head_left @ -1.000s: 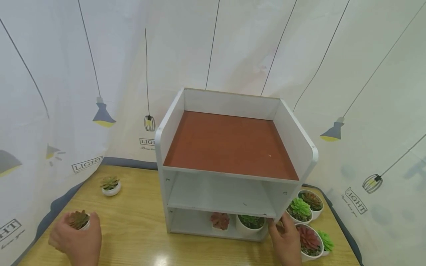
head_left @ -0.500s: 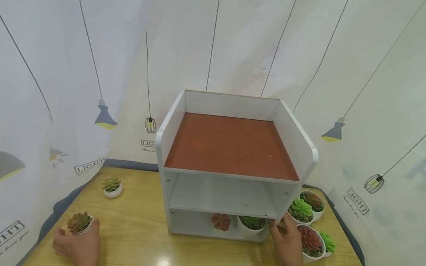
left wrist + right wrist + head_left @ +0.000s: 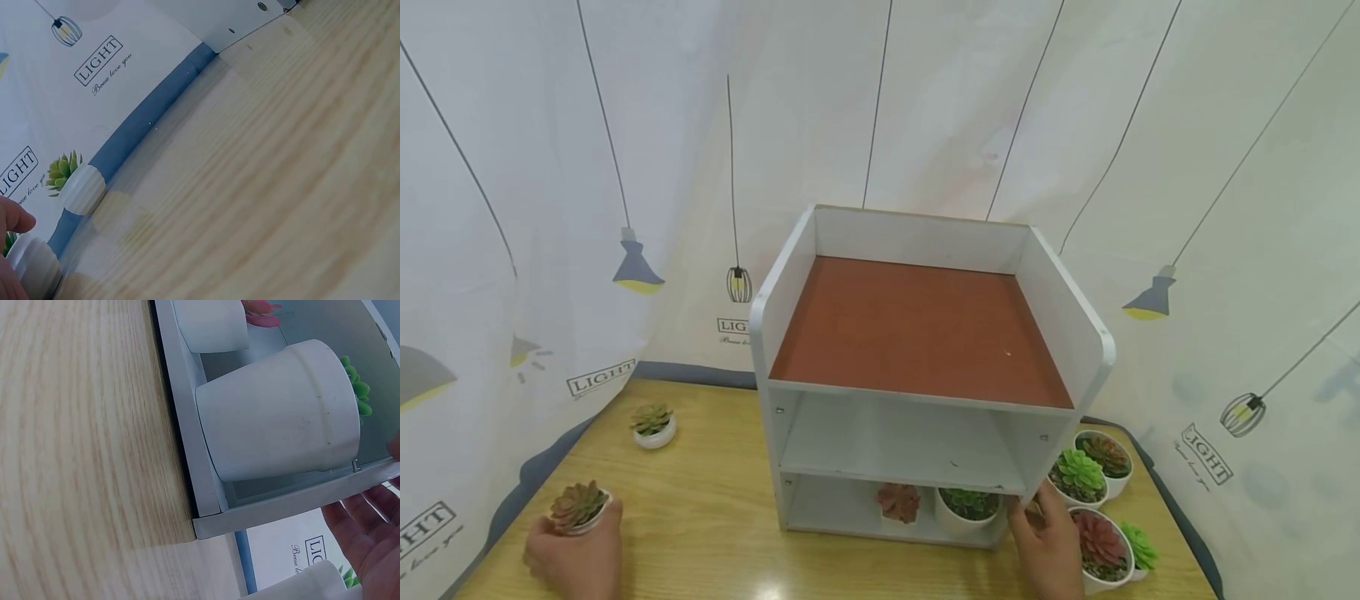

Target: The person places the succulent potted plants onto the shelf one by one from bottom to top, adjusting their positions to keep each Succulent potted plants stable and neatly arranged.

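My left hand (image 3: 576,554) holds a small white pot with a reddish-brown succulent (image 3: 578,507) at the table's left side. In the left wrist view its ribbed white pot (image 3: 36,265) sits low at the left, a finger over its rim. My right hand (image 3: 1048,542) grips the right side panel of a white shelf unit (image 3: 902,475), thumb inside and fingers outside in the right wrist view. On the bottom shelf, beside that panel, stands a green succulent in a large white pot (image 3: 281,412). Left of it is a smaller pot with a red succulent (image 3: 898,502).
Another small potted succulent (image 3: 653,427) stands at the back left of the wooden table (image 3: 715,475). Several white pots crowd the right side, among them a bright green succulent (image 3: 1078,475) and a dark red one (image 3: 1099,537). A lamp-printed curtain (image 3: 685,167) hangs behind.
My left hand's fingers have shifted lower around the small pot, so more of its succulent shows. The right hand keeps its place on the shelf panel.
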### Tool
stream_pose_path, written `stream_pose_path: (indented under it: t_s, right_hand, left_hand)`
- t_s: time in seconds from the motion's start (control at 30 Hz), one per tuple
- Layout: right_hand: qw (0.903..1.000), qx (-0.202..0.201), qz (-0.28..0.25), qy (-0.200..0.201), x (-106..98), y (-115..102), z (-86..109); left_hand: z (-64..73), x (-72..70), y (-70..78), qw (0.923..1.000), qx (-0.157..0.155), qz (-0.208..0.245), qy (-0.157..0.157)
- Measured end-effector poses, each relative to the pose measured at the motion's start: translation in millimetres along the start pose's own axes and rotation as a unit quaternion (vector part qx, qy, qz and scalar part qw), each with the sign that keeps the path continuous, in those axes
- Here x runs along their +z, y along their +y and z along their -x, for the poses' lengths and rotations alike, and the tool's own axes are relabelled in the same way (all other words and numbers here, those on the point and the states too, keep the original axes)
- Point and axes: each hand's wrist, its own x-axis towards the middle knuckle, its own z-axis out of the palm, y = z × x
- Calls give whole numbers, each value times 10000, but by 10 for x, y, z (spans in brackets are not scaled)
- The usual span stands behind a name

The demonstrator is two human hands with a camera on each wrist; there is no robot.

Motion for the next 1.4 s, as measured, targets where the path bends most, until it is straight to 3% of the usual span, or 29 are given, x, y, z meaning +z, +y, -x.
stream_pose_path:
  t_s: [0.17, 0.67, 1.4]
  right_hand:
    - [10000, -34, 17, 16, 0, 0, 3]
    - [9999, -92, 115, -29, -9, -12, 9]
    - [9997, -103, 205, 130, 12, 22, 9]
  left_hand:
    - [-35, 4, -6, 9995, 177, -262, -40]
    - [-85, 6, -44, 9980, 269, -538, -202]
    - [-58, -6, -47, 9975, 299, -563, -314]
